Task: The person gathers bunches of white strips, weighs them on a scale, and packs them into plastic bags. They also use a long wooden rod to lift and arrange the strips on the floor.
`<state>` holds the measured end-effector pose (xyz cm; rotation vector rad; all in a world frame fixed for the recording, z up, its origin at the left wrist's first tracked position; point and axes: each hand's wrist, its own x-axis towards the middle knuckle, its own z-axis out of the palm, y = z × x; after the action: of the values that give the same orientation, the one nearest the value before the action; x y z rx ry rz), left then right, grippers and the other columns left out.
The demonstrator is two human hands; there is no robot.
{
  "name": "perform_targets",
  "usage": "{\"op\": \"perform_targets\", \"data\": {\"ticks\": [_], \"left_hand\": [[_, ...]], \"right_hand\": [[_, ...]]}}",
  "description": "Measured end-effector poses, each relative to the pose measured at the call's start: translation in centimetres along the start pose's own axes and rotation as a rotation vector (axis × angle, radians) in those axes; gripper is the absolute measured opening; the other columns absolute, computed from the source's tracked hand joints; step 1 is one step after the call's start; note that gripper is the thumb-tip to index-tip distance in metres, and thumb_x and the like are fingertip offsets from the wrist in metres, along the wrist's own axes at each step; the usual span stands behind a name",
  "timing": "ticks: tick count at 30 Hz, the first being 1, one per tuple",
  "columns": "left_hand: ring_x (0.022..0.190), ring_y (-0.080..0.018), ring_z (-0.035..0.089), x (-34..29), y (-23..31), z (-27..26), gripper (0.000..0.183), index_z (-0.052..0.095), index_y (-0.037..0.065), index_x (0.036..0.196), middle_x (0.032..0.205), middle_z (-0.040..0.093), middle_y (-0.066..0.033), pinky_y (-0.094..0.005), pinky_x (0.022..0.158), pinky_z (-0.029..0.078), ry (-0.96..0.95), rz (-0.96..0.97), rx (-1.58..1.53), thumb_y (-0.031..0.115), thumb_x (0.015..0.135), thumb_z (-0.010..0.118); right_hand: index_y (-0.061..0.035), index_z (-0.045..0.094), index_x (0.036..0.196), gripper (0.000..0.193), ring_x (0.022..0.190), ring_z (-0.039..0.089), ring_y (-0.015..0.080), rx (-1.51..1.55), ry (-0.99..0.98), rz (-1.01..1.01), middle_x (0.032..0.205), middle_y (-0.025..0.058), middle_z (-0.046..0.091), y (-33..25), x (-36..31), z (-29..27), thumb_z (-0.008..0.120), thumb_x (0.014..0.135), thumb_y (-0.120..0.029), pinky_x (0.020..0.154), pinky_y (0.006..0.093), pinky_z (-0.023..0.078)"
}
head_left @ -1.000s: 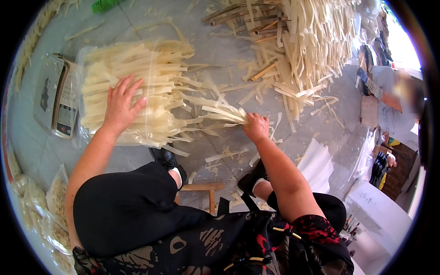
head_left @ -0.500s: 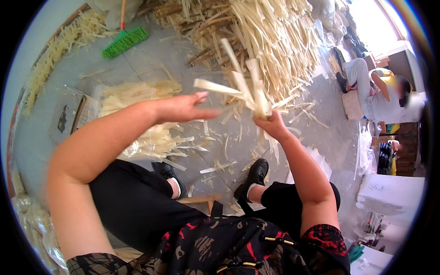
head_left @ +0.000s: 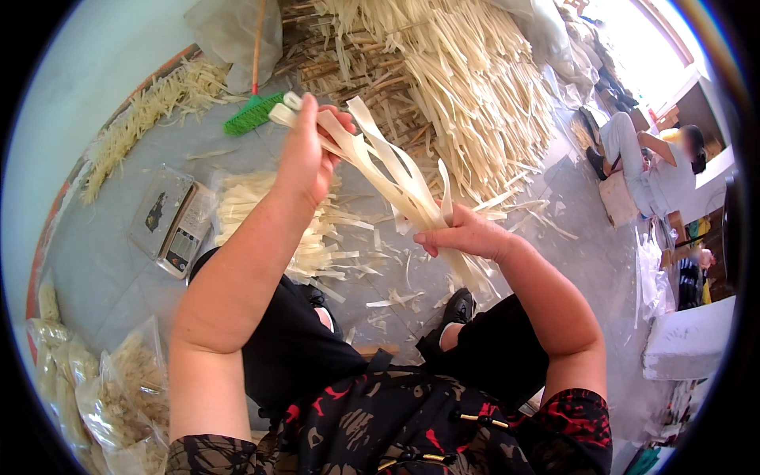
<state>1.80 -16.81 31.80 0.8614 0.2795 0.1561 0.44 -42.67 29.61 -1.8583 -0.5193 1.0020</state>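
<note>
A loose bundle of pale cream flat strips point(head_left: 392, 178) stretches slantwise between my hands, above the floor. My right hand point(head_left: 465, 231) is closed around its lower right part, thumb on top, with some ends hanging below. At the upper left, my left hand point(head_left: 311, 154) has its fingers curled round the other end, and a few strip tips poke out past it. Below my left forearm lies a pile of similar cream strips point(head_left: 237, 202) on clear plastic.
A large heap of strips point(head_left: 475, 103) with brown sticks lies ahead. Left stand a weighing scale point(head_left: 170, 222), a green broom point(head_left: 252, 116) and filled plastic bags point(head_left: 131, 380). Loose scraps point(head_left: 396, 300) litter the floor. A person point(head_left: 661, 170) sits at the right.
My left hand, earlier apart from the strips with fingers stretched out, has risen and closed on their far ends. The bundle now lies slanted between both hands; the view has shifted somewhat.
</note>
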Motion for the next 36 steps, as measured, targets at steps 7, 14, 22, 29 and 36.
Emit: {"op": "perform_targets", "data": {"ticks": [7,14,22,29,36], "left_hand": [[0.082,-0.0192,0.059,2.7,1.8,-4.0,0.042,0.057,0.005,0.099,0.086,0.060,-0.0058,-0.0351,0.081,0.051,0.047,0.154,-0.109,0.045,0.099,0.044],[0.081,-0.0197,0.056,3.0,-0.8,-2.4,0.037,0.058,0.004,0.104,0.087,0.058,-0.0056,-0.0349,0.079,0.050,-0.153,-0.028,-0.171,0.038,0.100,0.044],[0.085,-0.0187,0.060,2.1,0.3,-1.4,0.044,0.059,0.003,0.112,0.107,0.065,-0.0108,-0.0332,0.077,0.051,-0.098,0.049,-0.050,0.039,0.102,0.035],[0.063,-0.0122,0.050,5.5,2.0,-6.9,0.033,0.058,0.009,0.091,0.069,0.053,-0.0018,-0.0291,0.061,0.046,-0.160,0.071,-0.321,0.034,0.102,0.041],[0.048,-0.0009,0.031,0.7,0.3,-0.7,0.040,0.061,0.007,0.096,0.068,0.043,0.0050,-0.0140,0.040,0.028,-0.166,-0.223,0.143,0.040,0.079,0.076]], "right_hand": [[-0.0055,0.058,0.121,0.034,0.072,0.053,0.0074,0.011,-0.032,-0.115,0.072,-0.0023,0.056,0.4,1.4,0.3,0.061,0.090,-0.019,0.071,0.0253,0.043],[-0.0050,0.060,0.116,0.033,0.072,0.054,0.0083,0.161,-0.138,-0.071,0.078,-0.0001,0.062,0.0,2.1,0.9,0.065,0.087,-0.021,0.072,0.0246,0.044],[-0.0051,0.065,0.105,0.026,0.072,0.055,0.0085,0.195,-0.019,-0.059,0.081,0.0003,0.063,0.7,2.1,-0.8,0.068,0.086,-0.022,0.070,0.0241,0.044],[-0.0042,0.060,0.114,0.028,0.071,0.055,0.0104,0.350,-0.002,-0.256,0.076,0.0013,0.060,-0.7,1.8,-1.2,0.063,0.089,-0.016,0.069,0.0240,0.044],[0.0032,0.054,0.117,0.039,0.063,0.054,0.0143,0.529,-0.202,-0.234,0.068,0.0083,0.057,-1.6,0.8,-0.5,0.062,0.089,-0.023,0.063,0.0266,0.041]]}}
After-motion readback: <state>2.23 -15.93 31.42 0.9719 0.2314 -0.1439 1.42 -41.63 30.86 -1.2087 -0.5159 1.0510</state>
